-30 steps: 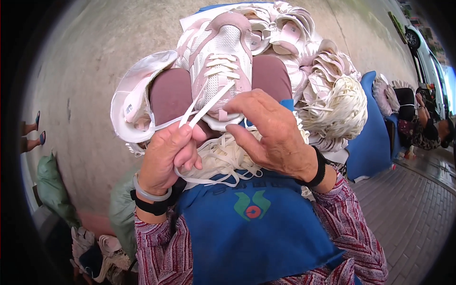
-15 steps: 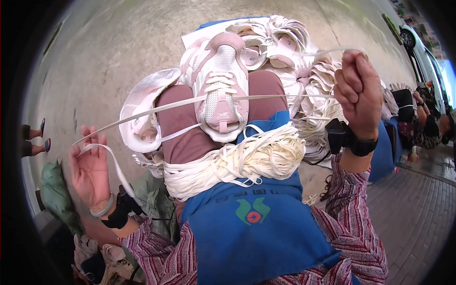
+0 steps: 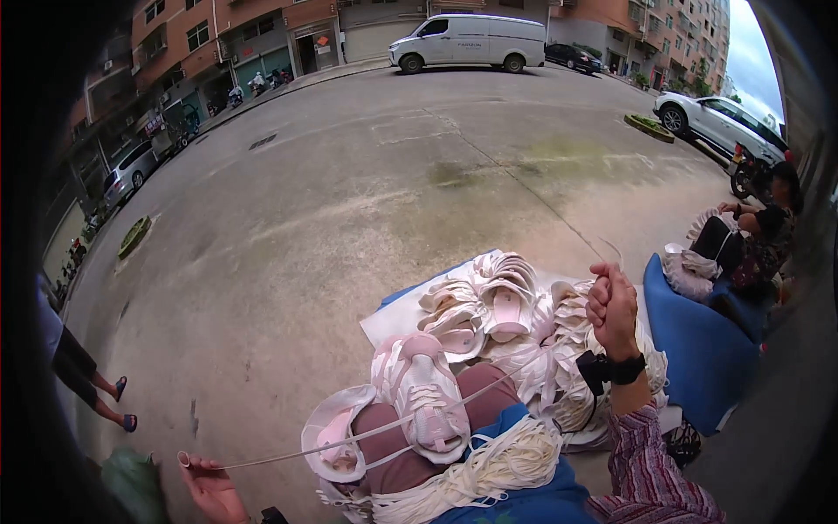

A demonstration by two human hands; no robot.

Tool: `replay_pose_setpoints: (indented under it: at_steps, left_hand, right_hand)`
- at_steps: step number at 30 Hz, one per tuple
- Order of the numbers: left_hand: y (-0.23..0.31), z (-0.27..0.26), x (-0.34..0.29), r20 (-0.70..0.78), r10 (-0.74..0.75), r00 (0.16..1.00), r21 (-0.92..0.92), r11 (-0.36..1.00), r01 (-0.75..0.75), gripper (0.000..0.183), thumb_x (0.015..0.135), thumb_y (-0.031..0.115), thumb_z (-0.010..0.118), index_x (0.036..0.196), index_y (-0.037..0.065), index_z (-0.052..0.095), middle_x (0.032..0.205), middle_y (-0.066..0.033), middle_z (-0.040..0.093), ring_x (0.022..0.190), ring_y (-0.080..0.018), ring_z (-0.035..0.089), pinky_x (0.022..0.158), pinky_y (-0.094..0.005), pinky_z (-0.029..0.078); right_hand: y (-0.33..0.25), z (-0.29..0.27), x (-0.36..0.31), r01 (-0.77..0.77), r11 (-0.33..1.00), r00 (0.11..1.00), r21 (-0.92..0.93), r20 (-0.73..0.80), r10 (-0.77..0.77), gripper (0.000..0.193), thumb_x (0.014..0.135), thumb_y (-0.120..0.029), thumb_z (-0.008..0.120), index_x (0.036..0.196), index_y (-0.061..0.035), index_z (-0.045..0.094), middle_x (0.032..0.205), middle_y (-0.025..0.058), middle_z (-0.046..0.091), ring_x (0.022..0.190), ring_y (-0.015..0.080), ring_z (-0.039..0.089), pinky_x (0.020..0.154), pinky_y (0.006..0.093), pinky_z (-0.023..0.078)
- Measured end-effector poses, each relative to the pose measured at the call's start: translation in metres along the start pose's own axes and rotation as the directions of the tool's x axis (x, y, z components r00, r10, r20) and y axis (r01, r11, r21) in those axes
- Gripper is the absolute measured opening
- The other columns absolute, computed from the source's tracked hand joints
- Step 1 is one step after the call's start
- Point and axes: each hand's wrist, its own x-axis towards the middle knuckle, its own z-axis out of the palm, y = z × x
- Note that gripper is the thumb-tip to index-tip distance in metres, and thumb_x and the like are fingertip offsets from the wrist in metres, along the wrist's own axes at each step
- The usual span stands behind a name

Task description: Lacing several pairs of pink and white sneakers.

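A white and pink shoe upper (image 3: 422,390) lies across my lap, toe toward me. White shoelace (image 3: 332,448) runs through its lower lacing holes and stretches out to both sides. At the lower left, my left hand (image 3: 212,491) holds one lace end, which loops at the fingertips. Out to the right, my right hand (image 3: 614,307) is closed in a fist around the other end, with a tip sticking up above it. A second shoe upper (image 3: 339,428) rests by my left knee. A thick bundle of off-white laces (image 3: 489,472) lies over my lap.
Stacks of pink and white uppers (image 3: 506,301) lie on a white sheet ahead. More uppers and laces sit beside my right forearm. Another person (image 3: 768,223) sits at right near a blue cloth (image 3: 698,349). Someone stands at left. Beyond are a white van (image 3: 471,42) and parked cars.
The view has tilted up, bringing in the street, vehicles and buildings. Both hands keep hold of the lace, still stretched apart on either side of the upper.
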Motion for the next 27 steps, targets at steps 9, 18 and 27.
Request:
replay_pose_setpoints:
  at_steps: [9, 18, 27]
  left_hand:
    - [0.001, 0.081, -0.002, -0.265, -0.007, 0.964, 0.287, 0.954, 0.086, 0.023, 0.099, 0.018, 0.048, 0.115, 0.003, 0.053, 0.081, -0.0016, 0.055, 0.056, -0.0047, 0.042, 0.05, -0.0193, 0.038]
    - [0.018, 0.027, -0.013, -0.198, 0.077, 0.977, 0.254, 0.967, -0.024, 0.037, 0.099, 0.018, 0.047, 0.133, 0.002, 0.044, 0.127, -0.0065, 0.055, 0.066, -0.0028, 0.048, 0.056, -0.0166, 0.043]
    - [-0.089, 0.12, -0.028, -0.037, -0.303, 0.952, 0.471, 0.835, 0.284, 0.024, 0.098, 0.016, 0.05, 0.114, -0.001, 0.054, 0.106, -0.017, 0.065, 0.041, 0.0007, 0.039, 0.035, -0.0139, 0.03]
  right_hand:
    - [-0.025, -0.004, 0.017, 0.183, 0.982, 0.981, 0.055, -0.077, -0.178, 0.027, 0.1, -0.028, 0.043, 0.103, -0.0034, 0.052, 0.058, -0.0044, 0.036, 0.041, 0.0037, 0.031, 0.034, 0.0198, 0.027]
    - [-0.005, -0.028, -0.042, -0.162, 0.986, 0.95, -0.023, 0.265, 0.163, 0.048, 0.099, -0.037, 0.04, 0.078, 0.0003, 0.062, 0.055, -0.0024, 0.041, 0.043, 0.0067, 0.036, 0.037, 0.0214, 0.027]
    - [0.083, 0.045, -0.141, -0.326, 0.673, 0.454, -0.664, 0.515, 0.727, 0.036, 0.097, -0.024, 0.04, 0.117, -0.001, 0.058, 0.059, -0.0037, 0.042, 0.047, 0.0049, 0.035, 0.045, 0.0221, 0.028]
